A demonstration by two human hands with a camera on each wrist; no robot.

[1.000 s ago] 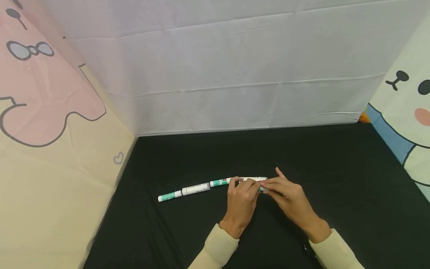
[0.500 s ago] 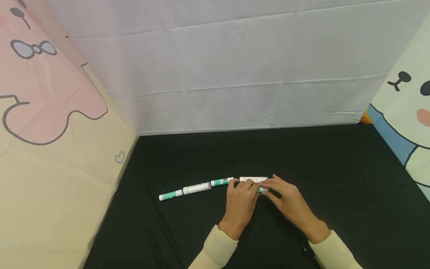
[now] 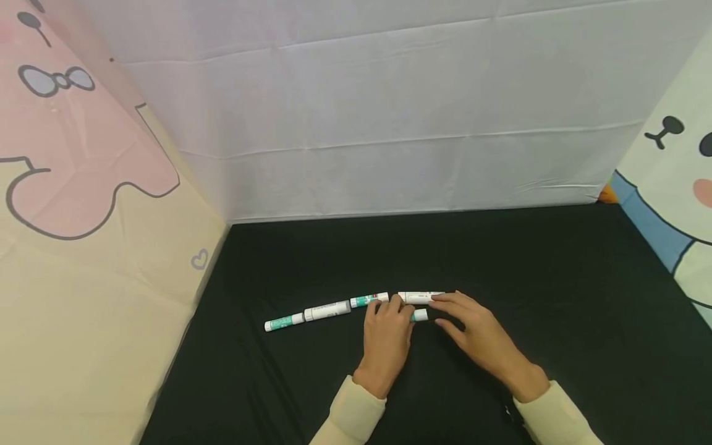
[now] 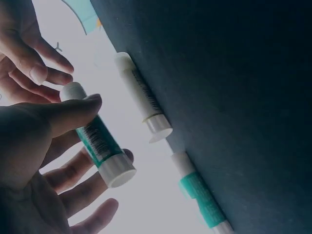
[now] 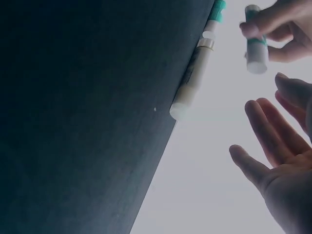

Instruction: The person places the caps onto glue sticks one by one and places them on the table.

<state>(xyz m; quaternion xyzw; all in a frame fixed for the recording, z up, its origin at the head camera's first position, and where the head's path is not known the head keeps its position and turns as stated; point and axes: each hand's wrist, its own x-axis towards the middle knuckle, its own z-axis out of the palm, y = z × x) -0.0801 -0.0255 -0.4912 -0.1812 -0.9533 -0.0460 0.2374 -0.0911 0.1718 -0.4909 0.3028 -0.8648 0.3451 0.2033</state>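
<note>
My left hand pinches a green-labelled glue stick between thumb and fingers. Its white end points toward my right hand, whose fingers are spread and relaxed, apart from the stick in the right wrist view. Behind the hands lies a white glue stick, its right end near my right fingertips in the head view. Left of it is a green-labelled glue stick, partly covered by my left fingers. The row continues leftward with a white glue stick and another green-labelled one.
Black cloth covers the table. A white cloth wall rises along its back edge. Printed cartoon curtains flank it on the left and right.
My left hand has drawn left and slightly toward me with the green-labelled glue stick. My right fingers have parted from that stick's end and opened.
</note>
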